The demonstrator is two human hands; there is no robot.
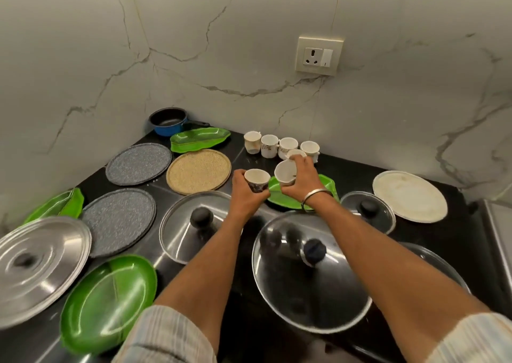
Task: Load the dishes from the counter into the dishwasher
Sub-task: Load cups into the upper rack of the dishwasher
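The fingers (238, 175) of the left hand (243, 193) are curled round a small patterned cup (257, 179), which it holds upright above the table (354, 168). The right hand (303, 180) grips a second white cup (285, 172), tilted so that its mouth faces the camera, and its fingertips also touch the rim of another cup (296, 153) just behind. A metal bangle (315, 198) sits on the right wrist. Below both hands lies a green leaf-shaped plate (277, 193).

Behind them, against the marble wall, stands a row of four white cups (269, 146). To the left of the row lie another green leaf plate (200, 139) and a blue saucepan (167, 121), with a round tan plate (198, 171) and two speckled grey plates (138, 163) nearer the camera. Glass lids with black knobs (310, 271) lie in the foreground, a steel lid (36, 265) and a green oval plate (108, 301) at the left, and a white plate (409, 196) at the right. The dishwasher is not in view.
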